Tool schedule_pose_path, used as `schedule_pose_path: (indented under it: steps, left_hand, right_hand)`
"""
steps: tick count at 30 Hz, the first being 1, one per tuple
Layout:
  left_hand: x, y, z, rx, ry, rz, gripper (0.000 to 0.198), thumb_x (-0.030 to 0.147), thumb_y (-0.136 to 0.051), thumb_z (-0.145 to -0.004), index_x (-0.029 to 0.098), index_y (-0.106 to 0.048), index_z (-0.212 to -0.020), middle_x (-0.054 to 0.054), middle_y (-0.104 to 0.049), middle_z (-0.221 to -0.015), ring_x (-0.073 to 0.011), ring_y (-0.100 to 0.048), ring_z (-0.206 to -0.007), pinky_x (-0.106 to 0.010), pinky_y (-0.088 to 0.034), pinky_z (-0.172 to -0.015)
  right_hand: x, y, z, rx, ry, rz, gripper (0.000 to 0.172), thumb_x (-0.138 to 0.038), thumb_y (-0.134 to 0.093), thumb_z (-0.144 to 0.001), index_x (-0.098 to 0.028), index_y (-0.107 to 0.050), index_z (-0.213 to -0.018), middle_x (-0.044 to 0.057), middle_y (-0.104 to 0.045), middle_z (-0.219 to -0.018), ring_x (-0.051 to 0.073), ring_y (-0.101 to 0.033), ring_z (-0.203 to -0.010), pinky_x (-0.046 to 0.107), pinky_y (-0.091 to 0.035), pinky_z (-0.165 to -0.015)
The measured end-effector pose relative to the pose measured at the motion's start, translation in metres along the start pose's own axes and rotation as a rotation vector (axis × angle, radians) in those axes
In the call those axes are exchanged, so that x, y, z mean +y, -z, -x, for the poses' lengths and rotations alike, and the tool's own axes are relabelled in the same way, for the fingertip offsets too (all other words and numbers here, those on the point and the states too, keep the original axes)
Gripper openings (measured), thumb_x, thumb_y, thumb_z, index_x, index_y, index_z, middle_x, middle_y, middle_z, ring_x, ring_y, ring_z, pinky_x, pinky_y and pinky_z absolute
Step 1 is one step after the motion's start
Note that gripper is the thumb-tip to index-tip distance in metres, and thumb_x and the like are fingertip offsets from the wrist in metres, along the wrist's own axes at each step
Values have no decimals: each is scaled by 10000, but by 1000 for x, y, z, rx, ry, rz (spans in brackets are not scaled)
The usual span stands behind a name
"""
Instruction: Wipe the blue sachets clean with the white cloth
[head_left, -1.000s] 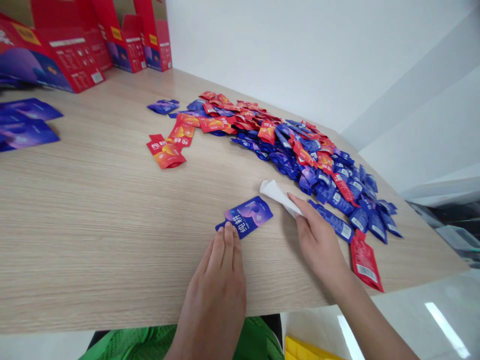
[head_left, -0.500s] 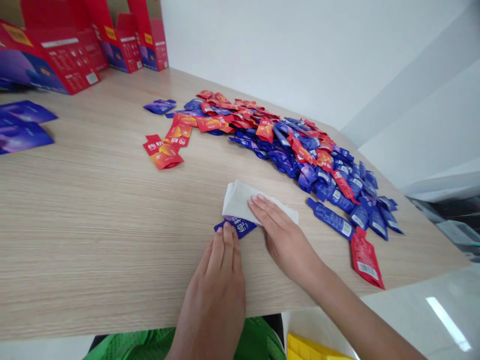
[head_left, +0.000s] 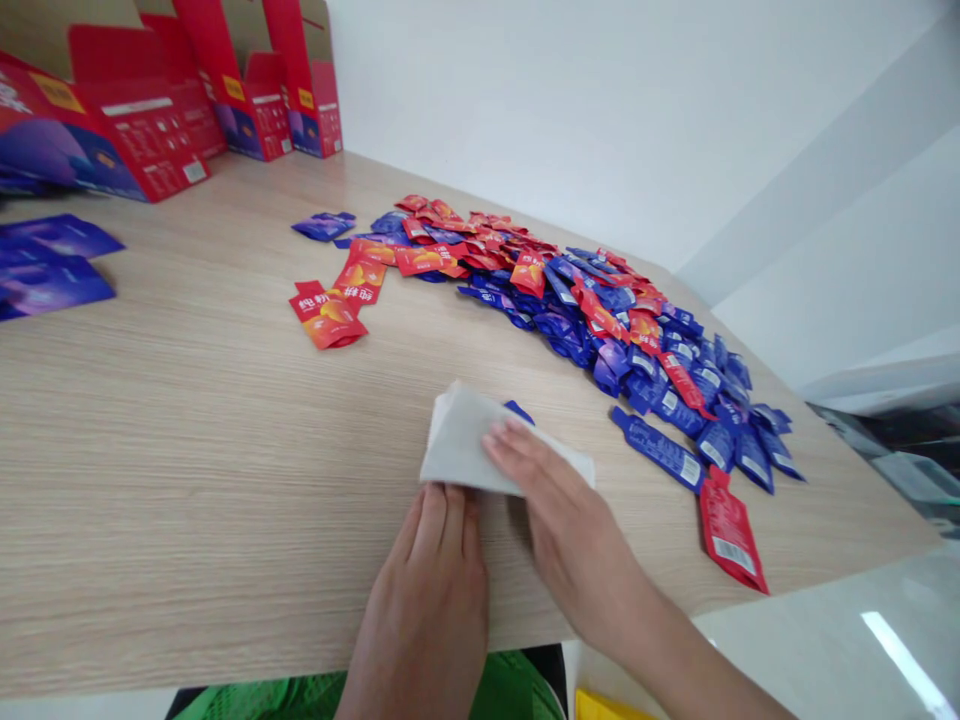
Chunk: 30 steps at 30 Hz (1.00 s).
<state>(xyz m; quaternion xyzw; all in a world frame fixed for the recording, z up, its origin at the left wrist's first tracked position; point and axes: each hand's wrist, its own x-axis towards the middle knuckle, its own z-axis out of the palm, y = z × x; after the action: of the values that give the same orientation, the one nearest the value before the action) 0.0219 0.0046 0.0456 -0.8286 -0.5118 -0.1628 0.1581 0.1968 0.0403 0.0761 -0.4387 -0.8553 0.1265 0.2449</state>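
The right fingers (head_left: 517, 447) are spread flat on a white wipe (head_left: 465, 440), pressing down, no clench, no pinch. Under that wipe, a blue sachet (head_left: 519, 411) is almost fully covered: just one corner pokes past the top edge, and its print can't be read. The left fingers (head_left: 450, 520) lie open on the counter (head_left: 187, 480), tips right at the wipe's lower edge; whether they're pinning anything underneath, I can't tell. Further out, a big heap of blue and red sachets (head_left: 585, 300) spreads across the counter, a red sachet (head_left: 731, 535) sits at its near end, and red boxes (head_left: 255, 100) stand at the back, cut off by the frame.
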Motion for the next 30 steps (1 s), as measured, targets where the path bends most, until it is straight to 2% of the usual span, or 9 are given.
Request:
schedule_pose_path:
  steps: [2,5,8,12,17,20,24,27,30]
  left_hand:
    - [-1,2,-1,-56,-11,-30,495,85,-420,-869,31,-741,-1241,-182,-808,-1138,-302,-770,-1071,-439,-639,-1016]
    - [-2,3,0,-58,-33,-33,493,89,-410,-880,17,-735,-1243,-200,-796,-1193,-300,-763,-1111,-420,-635,-1020]
    - [-2,0,3,-23,-23,-2,520,118,-392,-901,-33,-680,-1307,-235,-719,-1376,-310,-703,-1276,-391,-624,-1042]
    - [-1,-4,7,-11,0,34,560,132,-407,-892,-39,-625,-1379,-229,-658,-1472,-294,-669,-1334,-376,-599,-1086]
    - [-5,-3,16,15,42,27,560,182,-432,-923,-35,-598,-1411,-236,-626,-1509,-321,-611,-1406,-400,-574,-1129]
    - [-6,-4,20,24,17,-29,547,187,-420,-943,-59,-598,-1397,-257,-635,-1486,-345,-618,-1393,-418,-585,-1117]
    - [-5,-2,15,-3,11,-34,546,166,-391,-941,-69,-605,-1385,-273,-635,-1478,-345,-632,-1377,-433,-600,-1096]
    - [-4,2,8,-41,45,-18,524,150,-415,-923,-19,-649,-1360,-252,-701,-1397,-341,-683,-1301,-462,-606,-1086]
    - [-5,5,6,-79,30,-27,491,128,-438,-898,21,-708,-1294,-218,-770,-1267,-334,-736,-1197,-476,-616,-1070]
  right_hand:
    - [-12,-10,1,-106,67,8,932,109,-343,-856,-252,-268,-1712,53,-459,-1699,167,-341,-1610,474,-378,-1310]
    - [0,-16,-1,-145,70,53,975,130,-340,-808,-219,-259,-1714,82,-428,-1715,168,-324,-1616,487,-349,-1321]
    - [32,-9,-3,-73,37,92,923,120,-346,-855,-261,-329,-1695,76,-447,-1704,186,-357,-1604,523,-332,-1324]
    - [67,1,-3,27,-77,112,787,47,-389,-938,-258,-415,-1662,100,-522,-1649,226,-462,-1550,553,-388,-1293]
    - [79,2,0,69,-158,118,634,-50,-409,-1008,-231,-514,-1606,116,-552,-1623,258,-497,-1528,584,-386,-1287]
    - [66,4,1,146,-204,90,571,-105,-405,-1052,-265,-538,-1584,96,-590,-1593,264,-533,-1500,602,-399,-1275]
    - [22,4,-2,193,-144,40,582,-83,-395,-1068,-307,-501,-1595,48,-573,-1613,207,-495,-1528,522,-409,-1286]
    - [-9,-6,-7,32,51,25,713,26,-384,-995,-271,-427,-1641,50,-556,-1629,170,-415,-1575,448,-395,-1301]
    - [-16,-18,-12,-116,142,21,798,70,-382,-925,-196,-355,-1677,90,-527,-1650,173,-379,-1593,445,-391,-1304]
